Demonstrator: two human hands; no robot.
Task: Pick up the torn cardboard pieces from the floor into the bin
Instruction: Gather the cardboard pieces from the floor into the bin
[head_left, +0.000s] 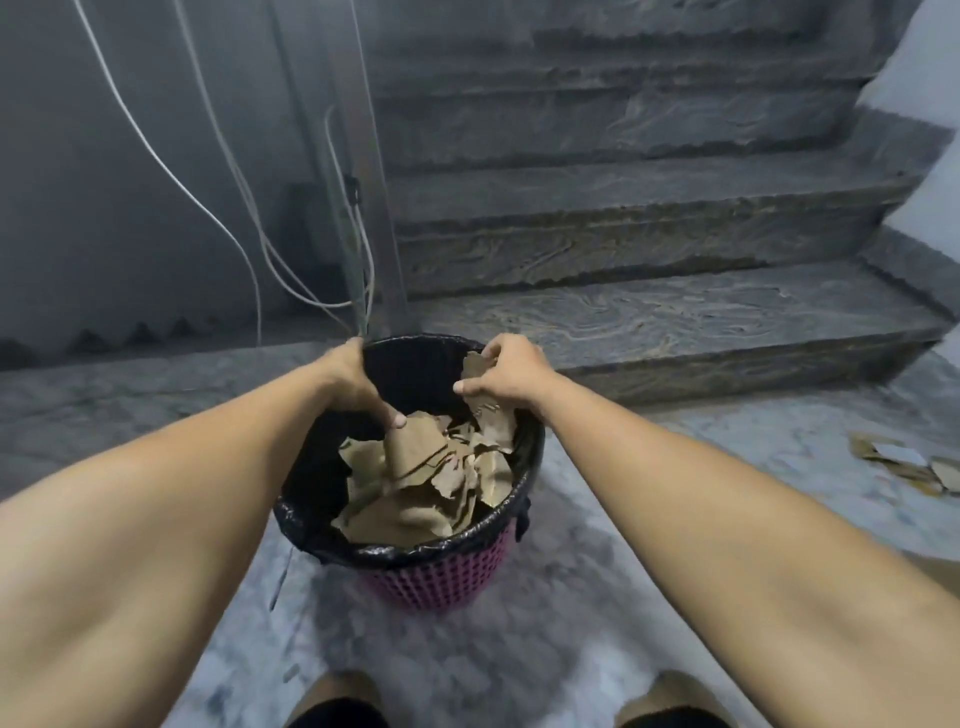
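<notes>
A pink perforated bin (441, 582) lined with a black bag stands on the floor in front of me. Several torn brown cardboard pieces (415, 493) fill it. My left hand (358, 384) reaches over the bin's far left rim, thumb pressing on a cardboard piece inside. My right hand (506, 374) is above the bin's far right side, fingers shut on a torn cardboard piece (485, 410) that hangs into the bin. More torn cardboard pieces (904, 462) lie on the floor at the right.
Grey stone stairs (649, 249) rise just behind the bin. Loose white cables (249, 208) hang along the wall at the left beside a metal post. My two feet (337, 699) show at the bottom edge on the marbled floor.
</notes>
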